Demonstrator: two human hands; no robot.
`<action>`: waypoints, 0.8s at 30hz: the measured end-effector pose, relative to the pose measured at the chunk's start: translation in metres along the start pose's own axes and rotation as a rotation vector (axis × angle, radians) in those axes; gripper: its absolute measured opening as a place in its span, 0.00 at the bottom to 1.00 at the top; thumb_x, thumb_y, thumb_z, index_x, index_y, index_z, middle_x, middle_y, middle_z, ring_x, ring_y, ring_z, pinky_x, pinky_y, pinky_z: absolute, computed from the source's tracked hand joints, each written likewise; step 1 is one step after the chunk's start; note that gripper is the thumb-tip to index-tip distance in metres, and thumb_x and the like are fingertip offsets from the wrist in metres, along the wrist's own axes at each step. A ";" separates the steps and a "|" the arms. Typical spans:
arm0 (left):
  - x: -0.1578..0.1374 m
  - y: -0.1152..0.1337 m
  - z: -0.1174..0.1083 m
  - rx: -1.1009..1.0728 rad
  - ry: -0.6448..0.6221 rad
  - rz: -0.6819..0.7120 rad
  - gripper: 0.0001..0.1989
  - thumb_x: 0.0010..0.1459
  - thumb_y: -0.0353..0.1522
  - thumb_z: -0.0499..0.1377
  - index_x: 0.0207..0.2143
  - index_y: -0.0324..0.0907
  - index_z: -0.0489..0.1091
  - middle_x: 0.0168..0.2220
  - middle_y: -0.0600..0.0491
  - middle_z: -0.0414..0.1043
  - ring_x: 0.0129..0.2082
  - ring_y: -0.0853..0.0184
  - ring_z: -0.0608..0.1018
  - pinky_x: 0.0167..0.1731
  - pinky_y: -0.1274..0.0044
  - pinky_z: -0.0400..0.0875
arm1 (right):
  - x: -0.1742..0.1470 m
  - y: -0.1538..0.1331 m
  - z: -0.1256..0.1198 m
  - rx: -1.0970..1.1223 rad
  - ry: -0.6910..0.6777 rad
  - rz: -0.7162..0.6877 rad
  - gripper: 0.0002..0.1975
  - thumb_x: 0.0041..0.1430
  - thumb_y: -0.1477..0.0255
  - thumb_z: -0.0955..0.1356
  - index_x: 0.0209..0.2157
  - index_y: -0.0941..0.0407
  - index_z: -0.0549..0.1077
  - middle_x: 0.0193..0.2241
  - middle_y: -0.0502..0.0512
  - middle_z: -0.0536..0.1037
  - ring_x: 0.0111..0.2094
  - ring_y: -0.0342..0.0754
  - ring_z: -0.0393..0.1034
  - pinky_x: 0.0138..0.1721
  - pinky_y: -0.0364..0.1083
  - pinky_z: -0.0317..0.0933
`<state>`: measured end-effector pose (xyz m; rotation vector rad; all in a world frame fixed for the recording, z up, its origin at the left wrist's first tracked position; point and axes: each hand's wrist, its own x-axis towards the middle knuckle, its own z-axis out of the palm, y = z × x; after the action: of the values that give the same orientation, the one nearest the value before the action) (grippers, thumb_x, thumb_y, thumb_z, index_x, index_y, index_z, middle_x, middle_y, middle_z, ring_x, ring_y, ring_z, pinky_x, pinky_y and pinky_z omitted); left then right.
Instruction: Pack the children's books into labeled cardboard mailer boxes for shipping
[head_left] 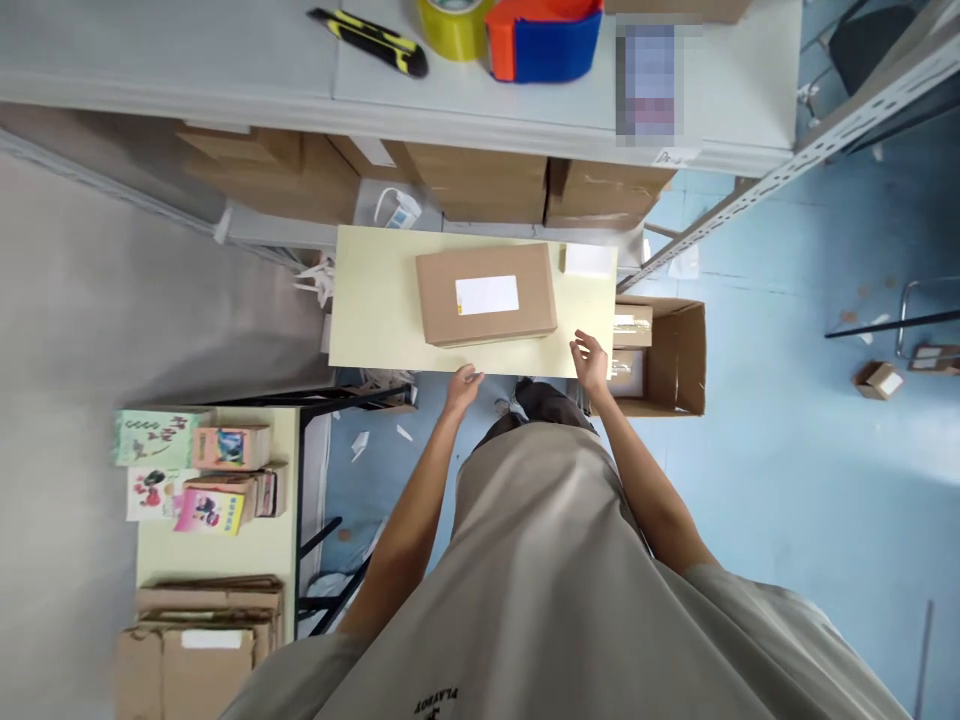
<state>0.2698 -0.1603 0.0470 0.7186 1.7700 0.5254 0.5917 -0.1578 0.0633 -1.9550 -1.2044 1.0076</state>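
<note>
The pale-yellow rectangular worktop (375, 300) stands over blue floor (772, 430), a white-labelled brown cardboard box (486, 296) on it. My right grip (589, 355) is parted beside the box; my left grip (463, 385), by the near edge, I can't read. The worktop partly hides an open carton (679, 355); pixelation masks a shelf item (649, 80).

- On the surface (375, 300), the carton (487, 264) lies in the middle, a label (487, 295) on top.
- The paper stack (588, 260) sits right of the carton, in the far corner.
- Right of the surface: the open box (679, 355), small boxes (631, 325) inside.
- Behind, the upper shelf (187, 50) carries, left to right, cutter (371, 42), tape roll (455, 35), tape dispenser (547, 50).
- Left: the second surface (217, 557), with books (221, 450) beyond folded cardboard (199, 675).
</note>
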 end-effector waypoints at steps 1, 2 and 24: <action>-0.006 0.000 0.011 0.003 -0.068 0.007 0.19 0.63 0.32 0.76 0.55 0.38 0.83 0.65 0.31 0.85 0.66 0.41 0.88 0.70 0.51 0.82 | -0.002 0.004 -0.007 -0.006 0.021 0.016 0.25 0.80 0.63 0.68 0.67 0.63 0.82 0.69 0.78 0.83 0.65 0.61 0.85 0.64 0.59 0.82; -0.011 0.001 0.023 0.004 -0.136 0.021 0.18 0.63 0.33 0.77 0.53 0.38 0.84 0.63 0.33 0.87 0.65 0.42 0.89 0.70 0.53 0.82 | -0.002 0.008 -0.014 -0.009 0.042 0.036 0.25 0.80 0.63 0.68 0.67 0.62 0.82 0.69 0.78 0.83 0.64 0.61 0.85 0.64 0.58 0.82; 0.144 0.218 0.262 0.196 0.016 0.341 0.12 0.70 0.30 0.72 0.54 0.39 0.81 0.60 0.33 0.82 0.67 0.45 0.83 0.78 0.55 0.70 | 0.238 0.034 -0.048 -0.033 0.096 0.208 0.21 0.81 0.69 0.66 0.62 0.64 0.84 0.58 0.72 0.89 0.56 0.57 0.87 0.65 0.53 0.77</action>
<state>0.5345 0.0961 0.0152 1.1686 1.7377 0.5903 0.7165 0.0410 -0.0062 -2.1627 -0.9867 0.9884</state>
